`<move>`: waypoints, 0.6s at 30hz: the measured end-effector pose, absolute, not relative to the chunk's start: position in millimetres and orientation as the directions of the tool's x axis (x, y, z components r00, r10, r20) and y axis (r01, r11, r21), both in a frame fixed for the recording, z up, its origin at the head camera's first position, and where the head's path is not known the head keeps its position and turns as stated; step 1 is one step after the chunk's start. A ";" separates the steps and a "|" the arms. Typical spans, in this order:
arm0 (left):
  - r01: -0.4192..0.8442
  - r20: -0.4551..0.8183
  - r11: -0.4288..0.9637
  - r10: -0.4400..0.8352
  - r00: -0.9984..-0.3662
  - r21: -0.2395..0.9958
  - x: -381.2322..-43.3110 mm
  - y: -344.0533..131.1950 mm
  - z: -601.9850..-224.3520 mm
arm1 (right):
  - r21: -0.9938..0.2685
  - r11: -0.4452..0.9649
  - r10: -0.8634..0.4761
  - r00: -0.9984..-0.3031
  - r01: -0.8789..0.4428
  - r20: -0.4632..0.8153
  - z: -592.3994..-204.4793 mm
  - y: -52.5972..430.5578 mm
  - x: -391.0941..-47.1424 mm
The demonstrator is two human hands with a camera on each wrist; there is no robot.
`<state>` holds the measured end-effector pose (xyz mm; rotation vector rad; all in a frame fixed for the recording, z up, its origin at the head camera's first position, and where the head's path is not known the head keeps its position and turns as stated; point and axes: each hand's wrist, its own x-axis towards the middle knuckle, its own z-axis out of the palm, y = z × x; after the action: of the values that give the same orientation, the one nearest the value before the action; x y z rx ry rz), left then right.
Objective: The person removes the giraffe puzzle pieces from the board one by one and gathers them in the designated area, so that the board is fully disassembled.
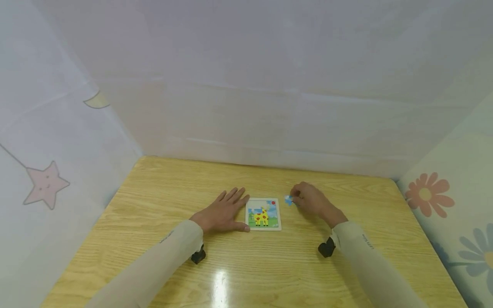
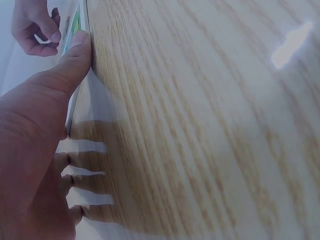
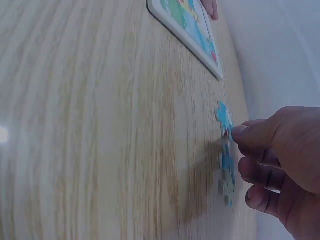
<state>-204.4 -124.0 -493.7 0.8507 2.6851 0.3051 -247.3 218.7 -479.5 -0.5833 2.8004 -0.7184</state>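
A small framed jigsaw puzzle with a yellow, red-spotted giraffe lies on the wooden table; a pale patch shows at the upper left of its picture. My left hand rests spread beside it, thumb and index finger at its left edge. To the right of the frame, my right hand pinches a blue puzzle piece between thumb and index finger, low over the table. Its other fingers curl loosely. More puzzle pieces lie under these fingers, partly hidden from the head view.
The wooden table runs back to a pale cloth wall. Cloth sides with a printed star and flowers stand at left and right. Black devices sit at both wrists.
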 end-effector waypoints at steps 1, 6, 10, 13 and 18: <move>0.523 -0.225 0.802 0.588 -0.777 0.289 -204.5 -124.2 -494.1 | -0.500 0.802 -0.425 -0.901 -0.328 -0.091 -478.8 215.6 -246.0; 0.522 -0.226 0.803 0.587 -0.777 0.287 -205.2 -124.5 -495.8 | -0.485 0.796 -0.461 -0.882 -0.362 -0.099 -479.5 198.9 -240.7; 0.522 -0.228 0.803 0.587 -0.777 0.289 -205.8 -124.0 -495.4 | -0.473 0.791 -0.487 -0.867 -0.388 -0.103 -479.4 185.0 -236.7; 0.521 -0.225 0.802 0.587 -0.777 0.292 -205.7 -124.1 -495.2 | -0.471 0.787 -0.505 -0.855 -0.398 -0.120 -480.3 177.5 -234.4; 0.523 -0.221 0.800 0.589 -0.777 0.293 -205.7 -124.3 -495.5 | -0.436 0.794 -0.524 -0.840 -0.423 -0.141 -480.4 170.7 -230.8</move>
<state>-205.7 -124.3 -495.5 0.8524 2.6871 0.3099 -230.8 170.7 -480.4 -0.7339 2.7294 -0.5750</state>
